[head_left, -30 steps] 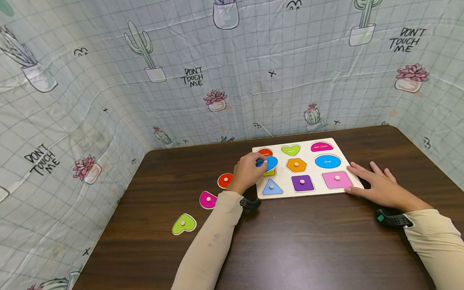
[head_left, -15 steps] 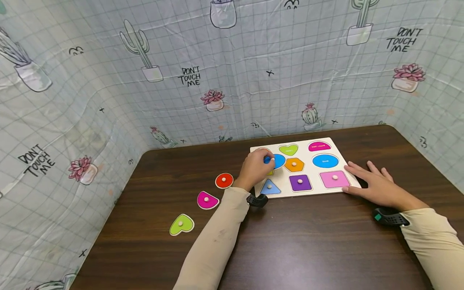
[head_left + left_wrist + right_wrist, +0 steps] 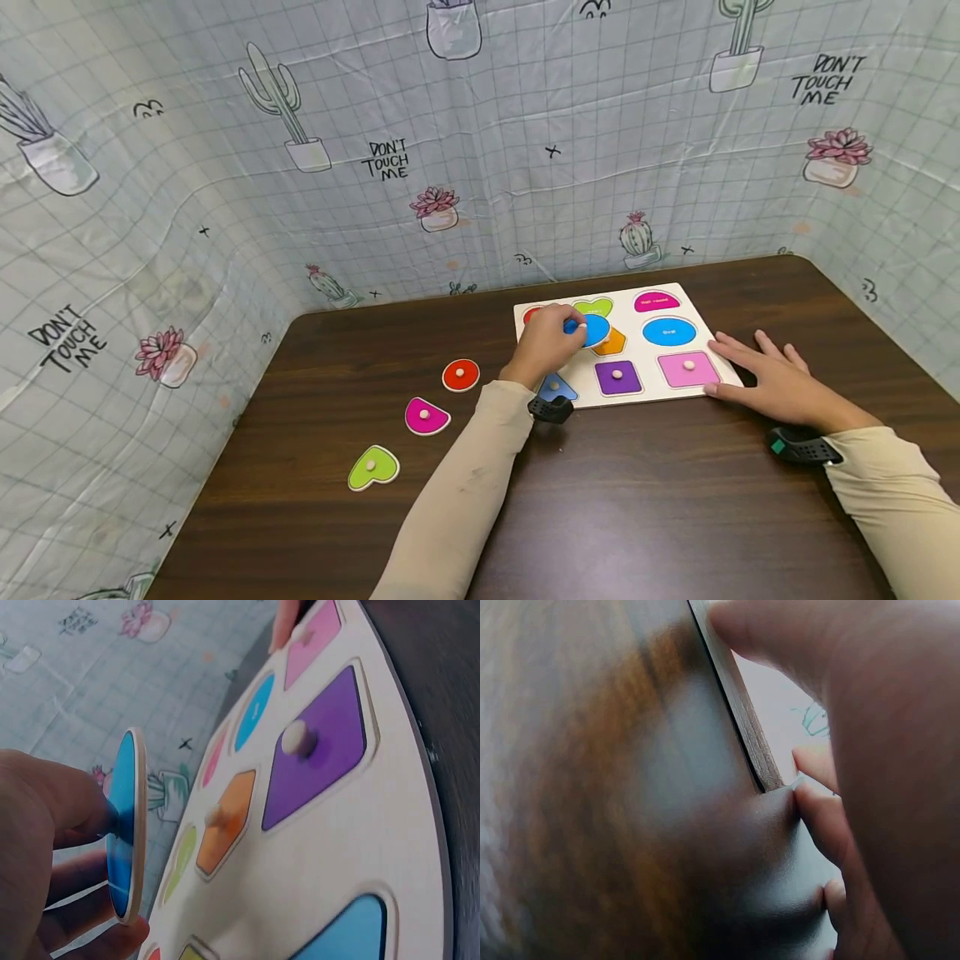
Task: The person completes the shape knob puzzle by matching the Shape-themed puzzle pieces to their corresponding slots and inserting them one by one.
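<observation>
Left wrist view: my left hand pinches the oval clear above the board — a gap the head view hides. There, my right hand, fingers spread, touches the board's edge.

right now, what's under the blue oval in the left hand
The board; the orange hexagon and green heart slot partly show past the oval, their covered parts hidden from the head view.

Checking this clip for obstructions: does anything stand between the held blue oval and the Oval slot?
Nothing visible does. The left hand holds the blue oval piece above the puzzle board, left of the uncovered Oval slot. The right hand touches the board's right edge, beyond the slot.
</observation>
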Demonstrator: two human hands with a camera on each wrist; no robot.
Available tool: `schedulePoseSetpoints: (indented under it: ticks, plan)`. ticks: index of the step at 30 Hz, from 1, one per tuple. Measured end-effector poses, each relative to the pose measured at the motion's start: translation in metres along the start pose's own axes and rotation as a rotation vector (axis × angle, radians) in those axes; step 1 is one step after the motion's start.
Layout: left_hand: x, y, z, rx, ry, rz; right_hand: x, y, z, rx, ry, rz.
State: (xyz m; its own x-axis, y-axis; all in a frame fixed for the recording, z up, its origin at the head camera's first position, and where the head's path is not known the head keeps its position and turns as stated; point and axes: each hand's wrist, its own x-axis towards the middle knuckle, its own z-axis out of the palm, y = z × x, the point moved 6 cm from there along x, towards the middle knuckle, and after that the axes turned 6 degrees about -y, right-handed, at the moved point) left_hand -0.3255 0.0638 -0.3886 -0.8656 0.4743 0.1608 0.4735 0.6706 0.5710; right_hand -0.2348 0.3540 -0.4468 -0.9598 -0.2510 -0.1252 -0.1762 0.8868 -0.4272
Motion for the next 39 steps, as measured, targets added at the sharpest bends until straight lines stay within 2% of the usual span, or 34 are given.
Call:
schedulePoseSetpoints:
  ticks: [6, 18, 27, 39]
  plan:
    - [0.008, 0.009, 0.011, -0.012, -0.032, -0.024, 0.0, 0.001, 0.0, -0.004, 0.003, 0.003]
    - [0.017, 0.016, 0.03, -0.083, -0.006, -0.017, 0.0, -0.001, -0.002, 0.0, 0.007, 0.002]
    - [0.033, 0.036, 0.044, -0.088, -0.029, 0.029, -0.002, -0.001, 0.001, 0.011, 0.014, 0.004]
    - [0.055, 0.054, 0.063, -0.113, -0.064, 0.094, -0.003, -0.001, 0.0, 0.017, 0.018, 0.019]
